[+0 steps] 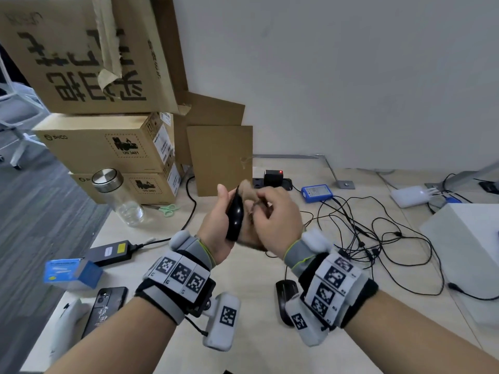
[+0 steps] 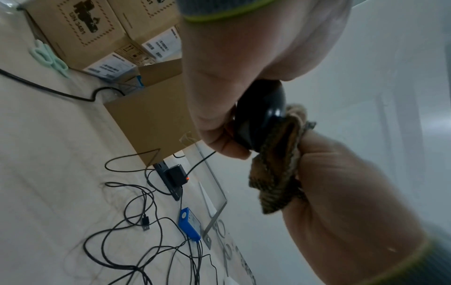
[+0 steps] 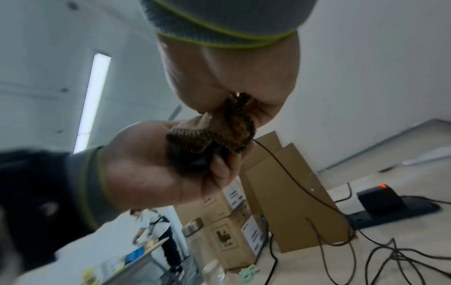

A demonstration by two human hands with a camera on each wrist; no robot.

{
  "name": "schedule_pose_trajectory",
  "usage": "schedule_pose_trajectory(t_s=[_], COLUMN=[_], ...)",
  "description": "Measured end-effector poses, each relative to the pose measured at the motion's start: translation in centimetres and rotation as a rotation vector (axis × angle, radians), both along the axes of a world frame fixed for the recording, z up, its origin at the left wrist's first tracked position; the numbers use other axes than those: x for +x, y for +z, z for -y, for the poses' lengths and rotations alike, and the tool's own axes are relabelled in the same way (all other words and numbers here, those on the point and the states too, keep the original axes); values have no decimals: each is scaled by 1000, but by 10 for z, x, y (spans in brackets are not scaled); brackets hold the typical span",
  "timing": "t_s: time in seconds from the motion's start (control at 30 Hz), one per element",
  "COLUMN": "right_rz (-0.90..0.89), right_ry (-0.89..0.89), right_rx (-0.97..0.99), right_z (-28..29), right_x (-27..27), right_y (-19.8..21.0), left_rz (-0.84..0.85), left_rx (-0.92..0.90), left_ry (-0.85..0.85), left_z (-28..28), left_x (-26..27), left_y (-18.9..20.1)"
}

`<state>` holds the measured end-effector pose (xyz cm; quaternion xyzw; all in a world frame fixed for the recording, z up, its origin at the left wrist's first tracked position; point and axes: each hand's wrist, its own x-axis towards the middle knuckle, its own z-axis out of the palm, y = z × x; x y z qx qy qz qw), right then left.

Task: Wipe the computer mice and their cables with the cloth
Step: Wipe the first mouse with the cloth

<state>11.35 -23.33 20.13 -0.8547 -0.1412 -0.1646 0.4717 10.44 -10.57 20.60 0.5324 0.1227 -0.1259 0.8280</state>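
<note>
The left hand holds a black mouse up above the surface, fingers clamped round it. The right hand, fingers bunched on the cloth, rubs its body. A second mouse lies below. Next, probably: work along the cable, keeping it taut.

Mouse left of cloth.

This looks like an office or tech workroom: a pale desk against a white wall, stacked shipping cartons with battery hazard labels, a tangle of black cables, a power strip with a plugged-in charger, a laptop power brick, and grey carpet underfoot.
</note>
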Motion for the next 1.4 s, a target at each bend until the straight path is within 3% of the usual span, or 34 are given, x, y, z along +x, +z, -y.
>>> schedule_pose_trajectory(t_s=[0.1, 0.23, 0.27, 0.37, 0.43, 0.53, 0.6, 0.67, 0.83, 0.97, 1.07, 1.2, 1.4], right_rz=[66, -56, -54, 37, -14, -418, -752, -966, -1169, -1086, -1049, -1037, -927], right_ry=[128, -136, -128, 129, 172, -86, -113, -62, 166, 380, 420, 198, 32], right_rx=[-65, -98, -112, -118, -85, 291, 690, 952, 1003, 919, 780, 753, 664], right_z=[1, 12, 10, 5, 9, 25, 32, 35, 23, 13, 7, 2, -1], right_x=[-7, 22, 20, -2, -4, 12, 13, 7, -11, -16, -14, -4, 11], right_y=[-4, -1, -2, -7, -12, -18, -22, -25, -25, -21, -22, -18, -17], left_rz=[-21, 19, 14, -53, -61, -22, -4, 22, 84, 134, 82, 80, 21], left_rx=[-6, 125, 118, 28, 37, 99, 126, 192, 342, 425, 429, 440, 499], left_ry=[20, -90, -88, -5, 20, -2, -5, -27, -149, -256, -336, -424, -485], left_z=[-4, 2, 2, -1, -7, -16, -24, -30, -33, -33, -36, -36, -41], left_x=[0, -4, -4, -2, -2, -6, -8, -9, -16, -20, -20, -22, -15], left_y=[-5, -4, -3, -1, -4, -5, -7, -7, -6, -6, -4, -6, -25])
